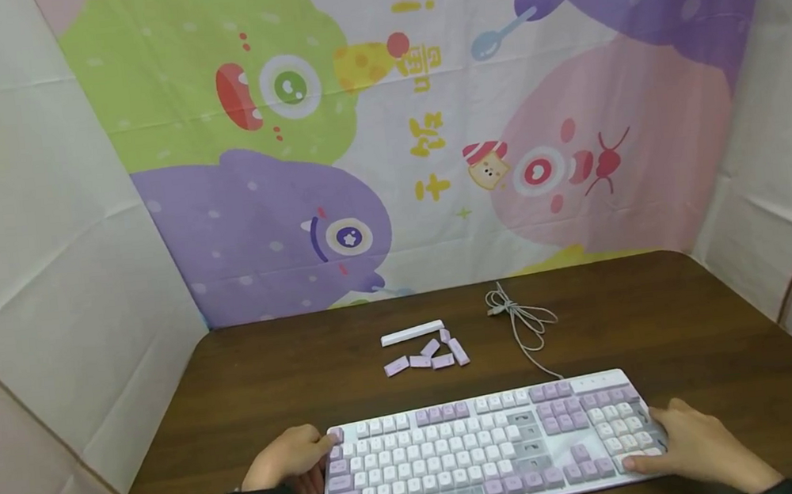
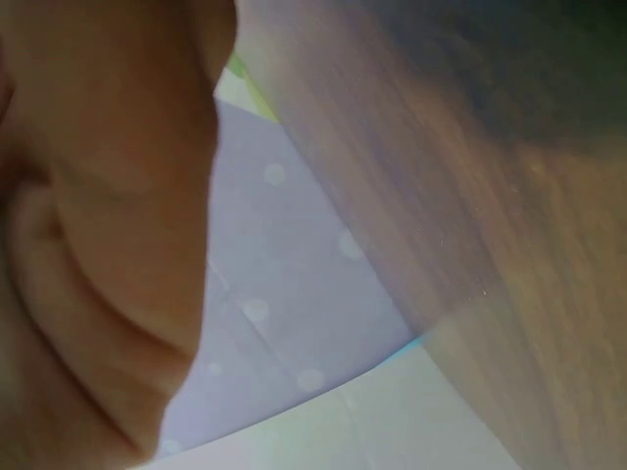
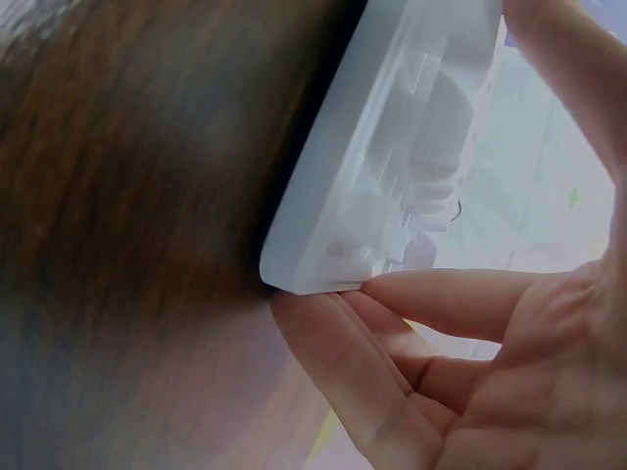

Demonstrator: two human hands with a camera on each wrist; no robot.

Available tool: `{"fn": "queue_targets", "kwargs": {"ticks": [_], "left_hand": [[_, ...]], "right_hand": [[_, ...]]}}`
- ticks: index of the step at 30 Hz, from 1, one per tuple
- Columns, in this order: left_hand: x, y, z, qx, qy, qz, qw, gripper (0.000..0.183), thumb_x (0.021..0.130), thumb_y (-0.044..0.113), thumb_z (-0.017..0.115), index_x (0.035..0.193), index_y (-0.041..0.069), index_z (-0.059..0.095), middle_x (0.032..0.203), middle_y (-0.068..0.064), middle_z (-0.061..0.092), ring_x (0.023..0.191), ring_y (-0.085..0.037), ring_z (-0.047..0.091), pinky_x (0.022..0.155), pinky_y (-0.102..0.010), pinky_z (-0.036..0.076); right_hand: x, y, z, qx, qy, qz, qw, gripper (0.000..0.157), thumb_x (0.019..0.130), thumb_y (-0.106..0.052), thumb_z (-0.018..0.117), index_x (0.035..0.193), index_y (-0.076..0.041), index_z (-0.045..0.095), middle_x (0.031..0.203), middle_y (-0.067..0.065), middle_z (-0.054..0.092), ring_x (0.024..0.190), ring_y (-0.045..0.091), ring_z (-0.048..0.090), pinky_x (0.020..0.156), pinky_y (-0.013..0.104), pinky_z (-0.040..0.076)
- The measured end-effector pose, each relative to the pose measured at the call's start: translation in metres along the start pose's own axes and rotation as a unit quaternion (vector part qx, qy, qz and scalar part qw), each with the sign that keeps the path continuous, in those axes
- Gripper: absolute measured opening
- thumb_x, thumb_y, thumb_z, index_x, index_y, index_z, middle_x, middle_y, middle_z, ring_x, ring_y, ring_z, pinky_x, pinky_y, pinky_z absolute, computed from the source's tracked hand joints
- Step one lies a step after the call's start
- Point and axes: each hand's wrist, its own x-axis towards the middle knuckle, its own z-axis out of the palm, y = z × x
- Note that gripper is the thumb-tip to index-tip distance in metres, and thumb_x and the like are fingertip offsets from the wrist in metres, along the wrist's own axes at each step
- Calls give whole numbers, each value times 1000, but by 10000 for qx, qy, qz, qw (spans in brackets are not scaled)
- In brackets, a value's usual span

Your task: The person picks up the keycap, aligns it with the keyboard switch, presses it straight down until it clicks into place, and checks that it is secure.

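A white keyboard (image 1: 434, 458) with white and light purple keycaps lies across the front of the table. My left hand (image 1: 288, 460) grips its left end, thumb on the upper corner and the other fingers bent beside the edge. At the right end my right hand (image 1: 701, 444) holds the keyboard, thumb over the number pad. In the right wrist view, fingers (image 3: 343, 362) touch the keyboard's side wall (image 3: 328, 215). Bare grey slots show along the bottom row, near the right of the letter block and on the number pad. The left wrist view hides the left hand's hold.
Behind the keyboard lie a long white spacebar keycap (image 1: 411, 333) and several loose purple keycaps (image 1: 443, 362). A bundled grey cable (image 1: 521, 318) runs from the keyboard's back edge. The dark wooden table (image 1: 252, 388) ends at a cartoon-printed cloth (image 1: 425, 252).
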Motion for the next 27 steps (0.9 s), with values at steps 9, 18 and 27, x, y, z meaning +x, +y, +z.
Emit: {"fn": "queue_targets", "kwargs": {"ticks": [9,18,27], "left_hand": [[-6,-2,4,145,348,365,9986,42,96,32,46,66,4,56,48,-7,61,37,-12,56,40,-28,47],[-7,6,7,288,587,218,9976,40,95,27,46,64,4,52,44,-7,59,34,-13,55,38,-28,46],[-7,7,10,463,729,139,9962,39,95,27,47,63,5,51,43,-6,58,34,-12,54,38,-27,45]], "right_hand": [[0,2,3,31,-66,-30,10000,94,70,-55,70,121,20,47,82,7,51,68,16,42,55,30,37],[-2,2,3,12,92,-17,10000,93,68,-57,71,120,18,50,81,7,52,66,16,43,54,31,38],[2,2,2,-58,-312,255,9992,105,67,-65,67,120,24,44,88,17,54,68,19,47,57,39,45]]}}
